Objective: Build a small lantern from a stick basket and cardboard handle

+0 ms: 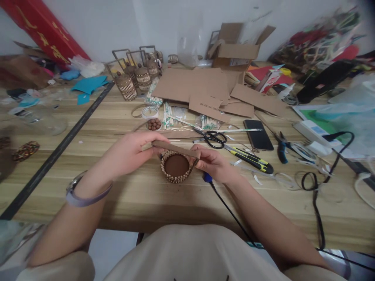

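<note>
A small round basket (pixel 176 168) of short wooden sticks with a brown base stands on the table between my hands. Over it runs a bent brown cardboard strip (pixel 175 148), like the handles on the finished lanterns or baskets behind. My left hand (pixel 137 150) pinches the strip's left end between thumb and fingers. At the right bend, my right hand (pixel 211 162) has its fingers closed on the same strip, close to the basket's rim. Just below the right hand lies a blue tool end (pixel 207 177) with a black cord; its rest is hidden.
Black-handled scissors (pixel 215 138), a utility knife (pixel 252 160), a phone (pixel 258 134) and pliers (pixel 281 148) lie to the right. Behind are cardboard sheets (pixel 190 84), a bowl of brown beads (pixel 154 124) and several handled stick baskets (pixel 126 88). A black cord (pixel 315 203) loops at right.
</note>
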`<state>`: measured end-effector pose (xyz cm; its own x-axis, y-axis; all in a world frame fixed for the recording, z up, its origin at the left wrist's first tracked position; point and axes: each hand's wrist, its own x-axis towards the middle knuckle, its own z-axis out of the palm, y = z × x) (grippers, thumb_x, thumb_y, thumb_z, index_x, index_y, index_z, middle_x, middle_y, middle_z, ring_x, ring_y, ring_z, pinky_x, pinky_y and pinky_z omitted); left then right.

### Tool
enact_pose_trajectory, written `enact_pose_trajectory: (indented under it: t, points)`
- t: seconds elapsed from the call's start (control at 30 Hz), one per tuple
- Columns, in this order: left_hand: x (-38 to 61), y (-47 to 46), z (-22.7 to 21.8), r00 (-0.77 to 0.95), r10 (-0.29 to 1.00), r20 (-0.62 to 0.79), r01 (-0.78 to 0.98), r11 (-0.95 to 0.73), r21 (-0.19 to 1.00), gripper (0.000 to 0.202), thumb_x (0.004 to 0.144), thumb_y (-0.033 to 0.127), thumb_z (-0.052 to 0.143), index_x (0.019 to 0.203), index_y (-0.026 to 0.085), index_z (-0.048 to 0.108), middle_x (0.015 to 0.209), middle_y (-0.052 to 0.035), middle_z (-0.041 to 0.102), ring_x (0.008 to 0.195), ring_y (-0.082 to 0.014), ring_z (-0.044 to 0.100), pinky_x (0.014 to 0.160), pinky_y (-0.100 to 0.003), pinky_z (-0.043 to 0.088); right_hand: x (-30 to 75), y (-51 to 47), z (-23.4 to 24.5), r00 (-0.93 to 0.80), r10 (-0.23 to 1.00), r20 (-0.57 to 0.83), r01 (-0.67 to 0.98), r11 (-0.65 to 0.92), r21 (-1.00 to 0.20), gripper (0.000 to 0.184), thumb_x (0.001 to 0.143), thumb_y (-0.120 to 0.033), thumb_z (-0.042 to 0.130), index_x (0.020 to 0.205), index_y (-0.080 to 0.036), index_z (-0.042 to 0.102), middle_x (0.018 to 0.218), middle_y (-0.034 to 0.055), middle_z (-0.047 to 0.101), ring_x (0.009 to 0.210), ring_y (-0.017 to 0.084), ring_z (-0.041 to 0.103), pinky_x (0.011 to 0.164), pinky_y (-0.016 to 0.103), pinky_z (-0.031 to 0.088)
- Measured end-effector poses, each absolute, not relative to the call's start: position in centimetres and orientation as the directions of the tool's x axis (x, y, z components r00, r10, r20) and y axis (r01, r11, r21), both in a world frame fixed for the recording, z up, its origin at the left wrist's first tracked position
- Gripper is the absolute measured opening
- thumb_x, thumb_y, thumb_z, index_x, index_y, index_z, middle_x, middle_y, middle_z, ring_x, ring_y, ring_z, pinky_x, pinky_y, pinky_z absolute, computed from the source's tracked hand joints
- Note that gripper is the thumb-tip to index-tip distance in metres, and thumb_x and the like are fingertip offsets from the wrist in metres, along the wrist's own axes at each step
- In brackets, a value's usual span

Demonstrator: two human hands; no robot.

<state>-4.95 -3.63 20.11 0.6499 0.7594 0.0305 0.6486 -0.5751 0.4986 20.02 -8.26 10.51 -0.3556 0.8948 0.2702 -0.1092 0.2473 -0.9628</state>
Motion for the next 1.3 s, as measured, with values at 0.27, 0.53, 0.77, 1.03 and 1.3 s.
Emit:
enact_pose_trajectory:
  t: [0.27, 0.53, 0.77, 1.03, 1.3]
  points:
    - [-5.0, -4.9, 18.9, 0.637, 0.759, 0.136, 0.600, -0.598, 0.532, 0.031, 0.097, 0.042, 0.054, 0.118, 0.026, 0.070, 0.108, -0.0017, 0.078, 0.099, -0.0226, 0.071, 0.091, -0.035, 0.054, 20.8, -6.7, 7.9, -0.355, 0.903, 0.241, -0.190, 0.183, -0.965, 0.040, 0.078, -0.058, 0.079, 0.073, -0.020, 0.071, 0.080, 0.0017, 0.054, 0.073, 0.017, 0.050, 0.069, 0.030, 0.040]
    - [-5.3, -5.1, 18.0, 0.627, 0.763, 0.158, 0.564, -0.584, 0.584, 0.033, 0.097, 0.044, 0.057, 0.121, 0.027, 0.070, 0.107, -0.0005, 0.079, 0.093, -0.0209, 0.073, 0.081, -0.030, 0.055, 20.8, -6.5, 6.9, -0.361, 0.899, 0.247, -0.252, 0.161, -0.954, 0.037, 0.077, -0.055, 0.081, 0.073, -0.019, 0.070, 0.081, 0.0018, 0.053, 0.072, 0.016, 0.050, 0.065, 0.029, 0.042]
    - [-5.3, -5.4, 17.8, 0.622, 0.756, 0.206, 0.539, -0.603, 0.587, 0.031, 0.097, 0.042, 0.058, 0.121, 0.027, 0.071, 0.106, -0.0003, 0.079, 0.093, -0.0194, 0.073, 0.081, -0.028, 0.056, 20.7, -6.5, 7.0, -0.343, 0.910, 0.233, -0.252, 0.150, -0.956, 0.035, 0.076, -0.053, 0.083, 0.072, -0.020, 0.072, 0.081, 0.0015, 0.055, 0.071, 0.015, 0.051, 0.065, 0.029, 0.042]
    - [-4.8, -6.1, 18.2, 0.637, 0.679, 0.365, 0.528, -0.729, 0.435, 0.027, 0.099, 0.040, 0.058, 0.120, 0.027, 0.067, 0.116, -0.0041, 0.075, 0.108, -0.0229, 0.070, 0.094, -0.038, 0.056, 20.7, -6.7, 7.5, -0.381, 0.901, 0.208, -0.276, 0.104, -0.955, 0.036, 0.071, -0.053, 0.087, 0.075, -0.020, 0.073, 0.081, 0.0021, 0.061, 0.073, 0.016, 0.057, 0.067, 0.030, 0.046]
    - [-1.6, -12.0, 17.8, 0.580, 0.533, 0.616, 0.416, -0.844, 0.339, 0.007, 0.098, 0.018, 0.059, 0.097, 0.021, 0.065, 0.082, -0.0005, 0.072, 0.074, -0.0141, 0.066, 0.071, -0.027, 0.055, 20.1, -6.8, 7.2, -0.293, 0.923, 0.249, -0.395, 0.120, -0.911, 0.037, 0.069, -0.043, 0.091, 0.068, -0.022, 0.061, 0.069, -0.0028, 0.056, 0.064, 0.013, 0.050, 0.060, 0.026, 0.040]
